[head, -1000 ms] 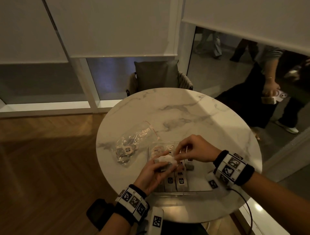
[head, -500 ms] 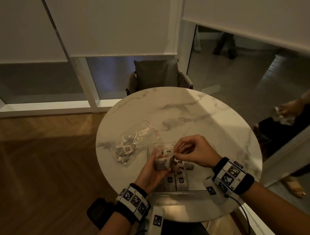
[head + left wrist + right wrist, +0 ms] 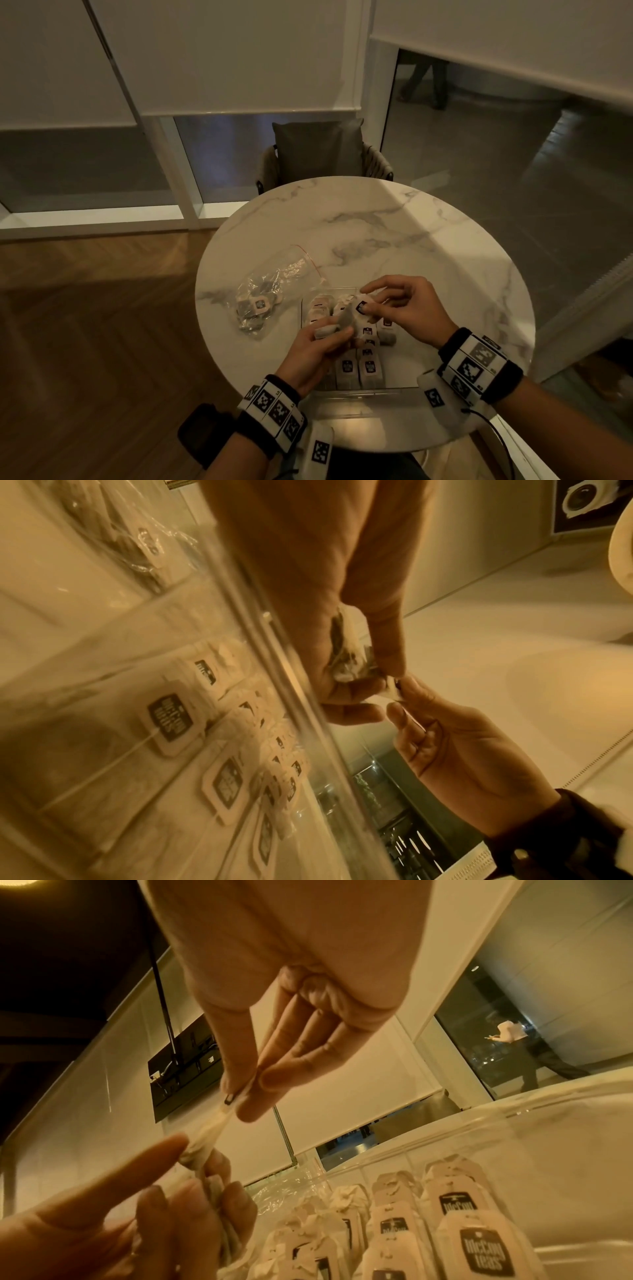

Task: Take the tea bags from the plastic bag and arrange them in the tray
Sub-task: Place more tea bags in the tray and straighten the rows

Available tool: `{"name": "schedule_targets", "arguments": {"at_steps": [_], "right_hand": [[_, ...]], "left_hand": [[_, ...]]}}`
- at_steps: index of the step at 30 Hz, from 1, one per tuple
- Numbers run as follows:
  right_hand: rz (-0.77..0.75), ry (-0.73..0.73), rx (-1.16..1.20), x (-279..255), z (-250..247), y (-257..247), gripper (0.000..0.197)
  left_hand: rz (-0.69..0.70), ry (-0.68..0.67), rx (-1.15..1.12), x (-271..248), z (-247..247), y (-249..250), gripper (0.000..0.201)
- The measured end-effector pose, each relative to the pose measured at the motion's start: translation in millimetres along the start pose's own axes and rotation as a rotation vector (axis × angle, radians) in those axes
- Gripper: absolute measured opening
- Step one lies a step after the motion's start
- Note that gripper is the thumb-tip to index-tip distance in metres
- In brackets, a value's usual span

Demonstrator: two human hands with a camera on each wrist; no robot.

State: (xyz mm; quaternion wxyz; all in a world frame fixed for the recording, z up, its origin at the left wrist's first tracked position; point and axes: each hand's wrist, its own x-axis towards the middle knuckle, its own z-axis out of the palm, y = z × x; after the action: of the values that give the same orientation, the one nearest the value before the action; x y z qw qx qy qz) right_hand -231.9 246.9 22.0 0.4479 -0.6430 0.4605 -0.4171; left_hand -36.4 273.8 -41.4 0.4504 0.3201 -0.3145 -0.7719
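Over the clear tray (image 3: 376, 391) my left hand (image 3: 337, 330) grips a crumpled tea bag (image 3: 347, 317). My right hand (image 3: 365, 302) pinches that bag's paper tag (image 3: 361, 306) between thumb and forefinger, a little up and right of the left hand. The right wrist view shows the tag (image 3: 228, 1099) in the right hand's pinch (image 3: 241, 1100) and the bag (image 3: 202, 1137) stretched down to the left hand (image 3: 192, 1185). Several tagged tea bags (image 3: 358, 366) lie in rows in the tray. The plastic bag (image 3: 267, 298) lies left of the tray with more tea bags inside.
The round marble table (image 3: 394, 233) carries everything; its far half is bare. A dark chair (image 3: 322, 154) stands at the far edge. Wooden floor lies to the left. The tray's clear wall (image 3: 274, 669) runs just beside my left hand.
My right hand has drawn the tag up and to the right, away from the bundle in my left hand. The people behind the glass have moved out of sight.
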Motion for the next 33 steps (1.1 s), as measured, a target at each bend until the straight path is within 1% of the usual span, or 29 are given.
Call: {"name": "schedule_targets", "arguments": {"at_steps": [3,5,8,9,11,14,17,18,21,24,25,28,29,33], "right_hand": [[0.004,0.000,0.006,-1,1,3,0.019],[0.002,-0.016,-0.032,-4,1,4,0.013],[-0.021,-0.089,-0.077,-7,1,6,0.004],[-0.028,-0.110,-0.091,-8,1,7,0.007],[-0.034,-0.112,-0.115,-9,2,8,0.012],[-0.035,-0.111,-0.101,-10,1,5,0.003],[-0.041,-0.175,-0.090,-10,1,4,0.008],[-0.038,-0.168,-0.095,-10,0,4,0.009],[-0.024,-0.087,-0.149,-9,0,2,0.011],[-0.021,-0.160,-0.152,-9,2,-2,0.010],[-0.022,-0.152,-0.162,-9,3,-3,0.009],[0.010,-0.060,-0.193,-6,1,-7,0.008],[0.032,-0.066,-0.195,-5,0,-10,0.008],[0.134,-0.182,-0.192,0,-5,-22,0.015]], "left_hand": [[0.046,0.041,0.017,-1,1,-1,0.026],[0.073,0.051,0.026,-1,1,-2,0.026],[0.097,0.064,0.013,0,0,-3,0.041],[0.096,0.064,0.006,1,-1,-3,0.044],[0.095,0.042,0.016,0,-2,-2,0.038],[0.093,-0.002,0.061,-3,-1,-2,0.026],[0.104,0.002,0.082,-3,1,-1,0.029],[0.105,0.004,0.086,-3,1,-1,0.028],[0.108,0.007,0.089,-3,1,-1,0.023],[0.111,0.014,0.085,-4,2,0,0.022],[0.110,0.011,0.086,-4,3,1,0.020],[0.106,0.011,0.111,-6,5,1,0.015],[0.107,0.019,0.119,-6,5,1,0.017],[0.101,0.077,0.109,-3,5,1,0.037]]}}
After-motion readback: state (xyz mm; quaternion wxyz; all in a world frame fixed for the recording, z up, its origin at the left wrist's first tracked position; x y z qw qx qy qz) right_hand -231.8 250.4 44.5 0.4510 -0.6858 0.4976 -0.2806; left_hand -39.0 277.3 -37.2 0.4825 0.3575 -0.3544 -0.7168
